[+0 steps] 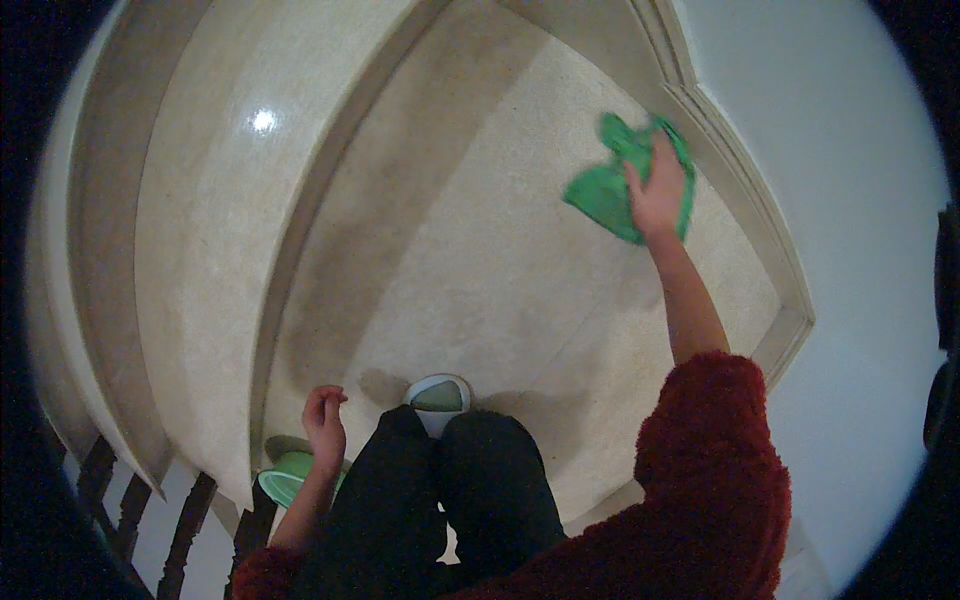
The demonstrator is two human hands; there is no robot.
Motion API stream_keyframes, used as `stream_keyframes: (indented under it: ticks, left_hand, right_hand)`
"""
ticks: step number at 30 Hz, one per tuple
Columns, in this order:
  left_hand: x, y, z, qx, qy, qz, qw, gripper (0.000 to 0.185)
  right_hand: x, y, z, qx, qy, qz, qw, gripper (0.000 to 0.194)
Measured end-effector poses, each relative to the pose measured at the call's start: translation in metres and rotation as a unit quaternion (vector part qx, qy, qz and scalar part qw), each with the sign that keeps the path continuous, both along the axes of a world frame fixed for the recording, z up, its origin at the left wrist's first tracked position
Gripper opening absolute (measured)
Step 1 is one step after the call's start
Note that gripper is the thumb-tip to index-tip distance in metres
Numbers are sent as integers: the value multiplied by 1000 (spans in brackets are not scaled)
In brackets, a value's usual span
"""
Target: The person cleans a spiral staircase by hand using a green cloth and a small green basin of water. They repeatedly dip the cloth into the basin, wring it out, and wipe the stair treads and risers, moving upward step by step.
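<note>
My right hand (660,187) lies on a green cloth (611,196), spread and bunched on the beige stair landing close to the skirting at the right. The fingers rest over the cloth; whether they grip it is hard to tell, as the hand is slightly blurred. My left hand (326,424) hangs in the air near my left knee, its fingers loosely curled with nothing seen in them. Below that hand and forearm, a green plastic basin (279,486) is partly hidden by the arm and my dark trousers.
Curved stone steps (217,225) rise or fall at the left; which is unclear. Dark balusters (187,525) stand at the lower left. A stone skirting (739,180) runs along the pale wall (840,225). A white and grey slipper (439,395) shows ahead of my knees.
</note>
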State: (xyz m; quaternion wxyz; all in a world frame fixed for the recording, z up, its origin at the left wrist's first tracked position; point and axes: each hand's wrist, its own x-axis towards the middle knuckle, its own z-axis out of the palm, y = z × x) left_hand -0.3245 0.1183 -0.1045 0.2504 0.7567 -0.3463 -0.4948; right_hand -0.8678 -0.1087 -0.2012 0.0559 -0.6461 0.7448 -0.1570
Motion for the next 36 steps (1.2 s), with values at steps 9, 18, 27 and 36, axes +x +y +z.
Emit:
stream_keyframes:
  ticks: [9, 18, 27, 36]
  left_hand:
    - [-5, 8, 1, 32, 15, 38, 999, 11]
    - [9, 8, 13, 65, -9, 78, 995, 13]
    - [-4, -2, 13, -13, -1, 148, 989, 13]
    - [-5, -3, 18, -91, -53, 153, 983, 13]
  right_hand:
    - [49, -6, -35, -58, 52, -98, 992, 62]
    - [198, -221, -21, 151, 360, 228, 892, 54]
    - [367, -53, -33, -36, -72, 106, 991, 65]
    - [521, 206, -34, 76, -237, 543, 802, 72]
